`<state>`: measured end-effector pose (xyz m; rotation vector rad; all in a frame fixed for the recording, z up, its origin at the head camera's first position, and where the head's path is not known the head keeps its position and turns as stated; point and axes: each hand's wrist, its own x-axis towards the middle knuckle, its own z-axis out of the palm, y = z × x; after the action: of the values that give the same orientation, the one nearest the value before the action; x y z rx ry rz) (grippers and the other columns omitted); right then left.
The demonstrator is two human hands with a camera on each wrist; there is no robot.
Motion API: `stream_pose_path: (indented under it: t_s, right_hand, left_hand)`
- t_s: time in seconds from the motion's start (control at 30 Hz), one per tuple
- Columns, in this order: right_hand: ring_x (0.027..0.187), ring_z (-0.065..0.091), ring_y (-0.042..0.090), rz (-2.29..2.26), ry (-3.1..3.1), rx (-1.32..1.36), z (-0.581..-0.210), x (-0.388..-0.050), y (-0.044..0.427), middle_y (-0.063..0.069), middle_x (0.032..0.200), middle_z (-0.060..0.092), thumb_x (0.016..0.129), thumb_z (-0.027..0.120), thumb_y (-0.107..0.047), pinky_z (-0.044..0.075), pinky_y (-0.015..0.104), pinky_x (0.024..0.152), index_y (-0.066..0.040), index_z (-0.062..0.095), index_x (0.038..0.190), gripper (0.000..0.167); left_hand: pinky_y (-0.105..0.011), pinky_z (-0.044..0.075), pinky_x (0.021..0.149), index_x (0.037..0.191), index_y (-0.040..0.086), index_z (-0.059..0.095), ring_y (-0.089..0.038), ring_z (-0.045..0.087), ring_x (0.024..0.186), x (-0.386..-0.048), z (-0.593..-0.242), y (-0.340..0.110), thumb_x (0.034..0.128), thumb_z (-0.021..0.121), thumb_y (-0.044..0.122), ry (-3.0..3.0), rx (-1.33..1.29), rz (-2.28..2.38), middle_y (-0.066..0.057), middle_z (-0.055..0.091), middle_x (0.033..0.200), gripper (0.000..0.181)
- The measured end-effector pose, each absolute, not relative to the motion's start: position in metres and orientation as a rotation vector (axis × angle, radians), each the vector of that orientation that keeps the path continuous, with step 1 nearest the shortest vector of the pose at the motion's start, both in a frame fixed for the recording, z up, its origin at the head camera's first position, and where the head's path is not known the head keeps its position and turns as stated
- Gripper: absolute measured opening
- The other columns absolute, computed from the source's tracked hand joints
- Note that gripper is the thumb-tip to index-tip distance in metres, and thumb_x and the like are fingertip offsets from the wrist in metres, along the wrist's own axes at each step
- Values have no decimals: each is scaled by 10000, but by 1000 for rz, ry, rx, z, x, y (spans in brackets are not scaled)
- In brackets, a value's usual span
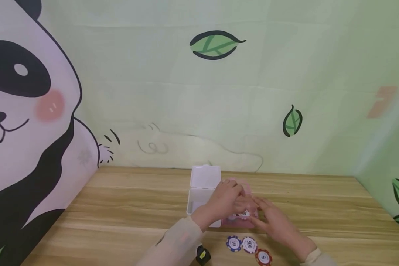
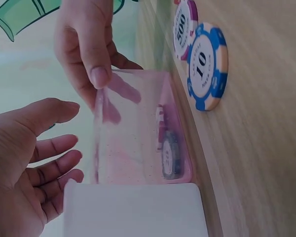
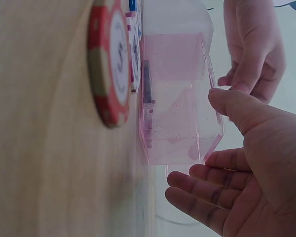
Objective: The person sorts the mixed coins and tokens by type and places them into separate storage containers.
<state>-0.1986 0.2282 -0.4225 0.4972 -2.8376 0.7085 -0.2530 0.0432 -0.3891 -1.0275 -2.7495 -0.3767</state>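
A see-through pink plastic box (image 1: 237, 223) stands on the table with poker chips inside, among them a grey chip (image 2: 170, 157) and a pink-and-white one (image 2: 160, 127). My right hand (image 1: 279, 225) holds the box's right end, its thumb at the near upper edge and fingers at the far side. Over the box hovers my left hand (image 1: 224, 201); in the left wrist view its fingers are loosely bent, apart from the box, with nothing between them. A white box (image 1: 193, 201) with its lid (image 1: 205, 176) raised adjoins the pink box on the left.
Nearer the front lie a blue 10 chip (image 1: 234, 244), a purple 500 chip (image 1: 249, 245) and a red 5 chip (image 1: 263, 257). Beside the left sleeve is a small black object (image 1: 203, 255) with a yellow mark. A printed green cloth (image 1: 153, 92) hangs behind the wooden table (image 1: 126, 207).
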Motion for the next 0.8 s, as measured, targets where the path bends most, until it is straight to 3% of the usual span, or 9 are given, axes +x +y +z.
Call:
stream_pose_path:
  t_s: [0.33, 0.57, 0.8]
  right_hand:
    - [1229, 504, 481, 709, -2838, 506, -419, -196, 227, 304, 1402, 457, 891, 658, -347, 418, 599, 1014, 51, 429, 1392, 679]
    - [1239, 493, 488, 699, -2827, 510, -422, -196, 229, 307, 1400, 459, 887, 647, -400, 405, 600, 1025, 46, 430, 1394, 709]
    - [1238, 495, 484, 682, -2847, 502, -421, -196, 228, 297, 1415, 448, 893, 636, -415, 410, 600, 1021, 30, 405, 1416, 725]
  left_hand:
    - [-283, 435, 923, 1056, 160, 665, -130, 549, 1037, -235, -378, 29, 840, 697, 453, -2659, -986, -524, 50, 628, 1051, 365]
    - [-234, 408, 779, 1015, 157, 667, -127, 539, 891, -217, -376, 16, 796, 752, 366, -2547, -899, -606, 41, 619, 948, 314]
    - [-241, 409, 784, 992, 109, 642, -122, 521, 855, -202, -387, 3, 783, 771, 329, -2525, -918, -646, 20, 601, 908, 329]
